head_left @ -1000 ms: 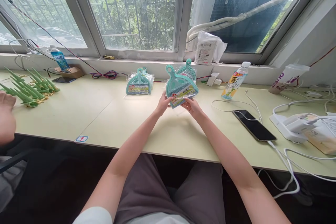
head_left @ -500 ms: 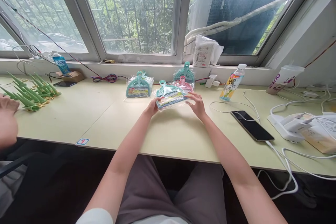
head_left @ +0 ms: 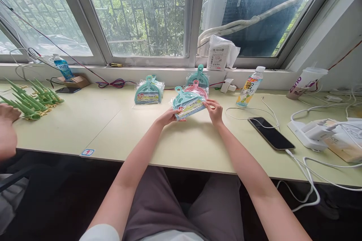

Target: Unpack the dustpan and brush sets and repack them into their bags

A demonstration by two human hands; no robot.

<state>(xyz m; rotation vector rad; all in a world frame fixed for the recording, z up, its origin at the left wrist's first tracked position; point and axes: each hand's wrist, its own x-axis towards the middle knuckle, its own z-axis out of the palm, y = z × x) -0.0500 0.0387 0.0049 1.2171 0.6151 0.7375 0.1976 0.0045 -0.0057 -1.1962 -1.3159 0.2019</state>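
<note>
A teal mini dustpan and brush set [head_left: 189, 104] in clear plastic wrap with a printed label is held tilted above the table, its right end higher. My left hand [head_left: 169, 116] is closed on its lower left corner, thumb on the front. At the upper right corner, my right hand [head_left: 214, 111] pinches the wrapped edge. Directly behind stand a pink wrapped dustpan set [head_left: 196, 88] and a teal one [head_left: 200, 73], both partly hidden. Farther left, more wrapped teal sets [head_left: 148, 92] lean together near the sill.
Right of my hands stand a drink bottle [head_left: 250, 87], a phone [head_left: 270, 133] on a cable, a power strip [head_left: 307, 137] and a plastic cup [head_left: 307, 83]. At the far left, another person's hand [head_left: 8, 128] rests near green spiky plastic pieces [head_left: 31, 99]. A paper packet [head_left: 219, 57] sits on the sill.
The held dustpan set has shifted slightly right and tilted more, its left end lower. My right fingers, looser before, now pinch its right corner. My left hand has moved right with it.
</note>
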